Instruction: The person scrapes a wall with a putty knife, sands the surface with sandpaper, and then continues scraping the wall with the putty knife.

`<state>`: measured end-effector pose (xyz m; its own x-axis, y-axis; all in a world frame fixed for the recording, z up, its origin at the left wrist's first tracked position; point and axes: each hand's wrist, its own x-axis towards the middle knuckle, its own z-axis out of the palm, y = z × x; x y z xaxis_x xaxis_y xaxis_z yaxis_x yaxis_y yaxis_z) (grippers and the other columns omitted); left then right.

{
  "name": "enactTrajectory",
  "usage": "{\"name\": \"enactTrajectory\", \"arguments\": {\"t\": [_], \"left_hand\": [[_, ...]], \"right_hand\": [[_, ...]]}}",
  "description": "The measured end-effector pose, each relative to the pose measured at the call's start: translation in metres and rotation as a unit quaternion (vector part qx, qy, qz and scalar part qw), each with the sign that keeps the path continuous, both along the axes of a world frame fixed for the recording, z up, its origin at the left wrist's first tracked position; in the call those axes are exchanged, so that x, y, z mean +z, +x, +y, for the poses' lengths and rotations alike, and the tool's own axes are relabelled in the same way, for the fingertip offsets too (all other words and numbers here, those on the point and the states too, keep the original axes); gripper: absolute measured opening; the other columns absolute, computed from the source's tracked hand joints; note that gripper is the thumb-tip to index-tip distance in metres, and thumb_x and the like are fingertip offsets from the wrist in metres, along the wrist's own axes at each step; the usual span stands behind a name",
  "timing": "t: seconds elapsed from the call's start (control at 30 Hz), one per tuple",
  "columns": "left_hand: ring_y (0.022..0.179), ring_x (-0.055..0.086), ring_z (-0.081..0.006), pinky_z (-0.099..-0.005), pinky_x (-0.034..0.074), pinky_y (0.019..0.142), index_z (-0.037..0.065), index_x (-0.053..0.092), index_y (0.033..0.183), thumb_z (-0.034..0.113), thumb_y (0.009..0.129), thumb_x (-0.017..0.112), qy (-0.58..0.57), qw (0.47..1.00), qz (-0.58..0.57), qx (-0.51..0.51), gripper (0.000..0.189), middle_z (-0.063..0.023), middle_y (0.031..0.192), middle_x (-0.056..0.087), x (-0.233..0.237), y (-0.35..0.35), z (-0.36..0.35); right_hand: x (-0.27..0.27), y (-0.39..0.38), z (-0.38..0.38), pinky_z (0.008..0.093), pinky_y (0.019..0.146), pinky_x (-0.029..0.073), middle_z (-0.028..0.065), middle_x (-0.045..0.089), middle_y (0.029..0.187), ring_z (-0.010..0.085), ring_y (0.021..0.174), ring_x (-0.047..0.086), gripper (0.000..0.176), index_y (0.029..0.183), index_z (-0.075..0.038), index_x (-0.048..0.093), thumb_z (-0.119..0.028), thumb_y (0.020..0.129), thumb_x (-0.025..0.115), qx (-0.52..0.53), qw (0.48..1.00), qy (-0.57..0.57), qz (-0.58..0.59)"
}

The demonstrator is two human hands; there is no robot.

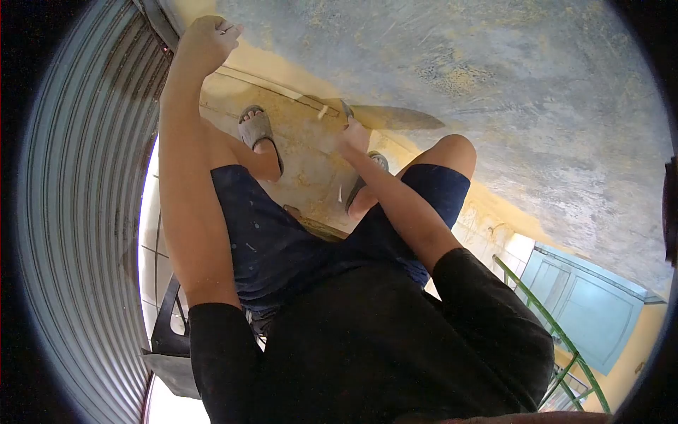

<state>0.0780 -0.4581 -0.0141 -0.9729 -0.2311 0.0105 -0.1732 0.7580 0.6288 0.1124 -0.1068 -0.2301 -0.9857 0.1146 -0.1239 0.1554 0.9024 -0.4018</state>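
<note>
My right hand (354, 137) is closed around a small scraper (347, 108), whose narrow grey end points up beside the foot of the wall. Most of its handle is hidden by my fingers. High on the left, my left hand (206, 46) has its fingers curled, close to the wall's edge by the shutter frame. A small pale spot shows at those fingertips, too small to name. The wall (452, 71) has patchy grey and yellow paint, with bare yellow along its lower part.
A corrugated metal shutter (88, 212) rises on the left. My sandalled feet rest on the dusty yellowish floor (311, 152), where pale scraps lie. To the right are a green railing (544, 311) and a light-blue door (583, 304). A dark chair-like frame (169, 325) stands at lower left.
</note>
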Motion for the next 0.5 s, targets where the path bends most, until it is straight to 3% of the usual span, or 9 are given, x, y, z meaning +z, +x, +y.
{"name": "enactTrajectory", "arguments": {"t": [0.07, 0.13, 0.17, 0.23, 0.4, 0.5], "left_hand": [[0.072, 0.065, -0.0202, -0.0334, 0.049, 0.072, -0.002, 0.067, 0.095, 0.038, 0.087, 0.062, -0.011, 1.000, -0.012, 0.002, 0.040, -0.0125, 0.079, 0.070, -0.004, 0.001, 0.002], [0.071, 0.063, -0.0350, -0.0431, 0.048, 0.070, -0.002, 0.063, 0.075, 0.037, 0.082, 0.064, 0.083, 0.995, 0.050, 0.018, 0.040, -0.0184, 0.071, 0.064, -0.007, 0.003, 0.009], [0.071, 0.063, -0.0350, -0.0431, 0.048, 0.070, -0.002, 0.063, 0.075, 0.037, 0.082, 0.064, 0.081, 0.995, 0.055, 0.019, 0.040, -0.0184, 0.071, 0.064, -0.004, 0.001, 0.007], [0.075, 0.067, -0.0214, -0.0332, 0.051, 0.073, -0.001, 0.067, 0.094, 0.038, 0.086, 0.062, -0.034, 0.999, 0.004, 0.003, 0.040, -0.0122, 0.079, 0.070, -0.001, 0.003, 0.007], [0.076, 0.067, -0.0225, -0.0355, 0.051, 0.074, 0.000, 0.068, 0.094, 0.038, 0.085, 0.063, -0.004, 1.000, -0.003, 0.018, 0.039, -0.0124, 0.079, 0.070, -0.004, 0.002, 0.002], [0.076, 0.067, -0.0227, -0.0350, 0.051, 0.073, 0.001, 0.068, 0.093, 0.037, 0.085, 0.063, -0.010, 1.000, -0.002, 0.013, 0.037, -0.0124, 0.079, 0.070, 0.004, 0.006, 0.010]], "right_hand": [[-0.004, 0.002, 0.003, 0.0497, 0.075, 0.050, 0.0272, 0.064, 0.087, 0.0434, 0.085, 0.063, 0.030, 0.103, 0.001, 0.065, -0.014, 0.082, 0.050, 0.034, 0.999, 0.000, 0.001], [-0.003, 0.004, 0.006, 0.0496, 0.075, 0.050, 0.0276, 0.064, 0.086, 0.0436, 0.084, 0.063, 0.030, 0.103, 0.001, 0.065, -0.014, 0.082, 0.050, 0.021, 1.000, -0.001, 0.003], [-0.003, 0.001, 0.004, 0.0495, 0.075, 0.050, 0.0280, 0.064, 0.086, 0.0439, 0.084, 0.063, 0.030, 0.103, 0.000, 0.065, -0.013, 0.082, 0.049, 0.010, 1.000, -0.005, 0.007], [0.006, 0.003, 0.001, 0.0495, 0.075, 0.050, 0.0286, 0.064, 0.086, 0.0442, 0.084, 0.063, 0.029, 0.102, 0.001, 0.065, -0.013, 0.081, 0.050, 0.002, 1.000, -0.019, 0.014], [-0.001, -0.003, 0.005, 0.0497, 0.075, 0.050, 0.0270, 0.065, 0.090, 0.0425, 0.087, 0.063, 0.027, 0.102, 0.001, 0.064, -0.012, 0.082, 0.053, 0.037, 0.999, -0.014, -0.034], [0.006, 0.000, 0.000, 0.0494, 0.074, 0.050, 0.0268, 0.065, 0.087, 0.0431, 0.085, 0.063, 0.024, 0.097, 0.002, 0.065, -0.012, 0.082, 0.052, 0.022, 0.998, -0.054, 0.027]]}}
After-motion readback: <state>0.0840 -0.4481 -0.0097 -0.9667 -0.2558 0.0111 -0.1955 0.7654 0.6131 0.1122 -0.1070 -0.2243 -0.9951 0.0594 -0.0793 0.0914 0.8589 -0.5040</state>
